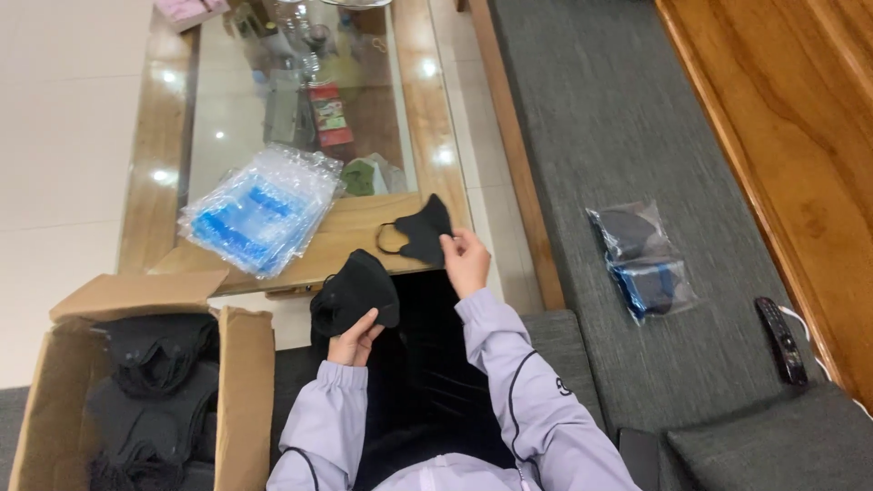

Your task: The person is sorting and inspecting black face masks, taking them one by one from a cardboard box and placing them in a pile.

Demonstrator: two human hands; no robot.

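The left hand (355,341) is closed around a stack of black face masks (356,291), held up just above the lap, fingers wrapped on the lower edge of the bundle. The right hand (466,259) is raised a little higher and to the right, pinching a single black mask (423,230) by its edge, with one ear loop hanging free over the near end of the counter (355,238). The two hands are apart, each clamped on its own load. On the counter, just left of the single mask, lies a pile of clear plastic bags with blue print (259,209). An open cardboard box (244,391) stands at the left, filled with more black masks. On the grey sofa (618,118) to the right lie two bagged masks (641,259), and further right a black remote control (780,341).
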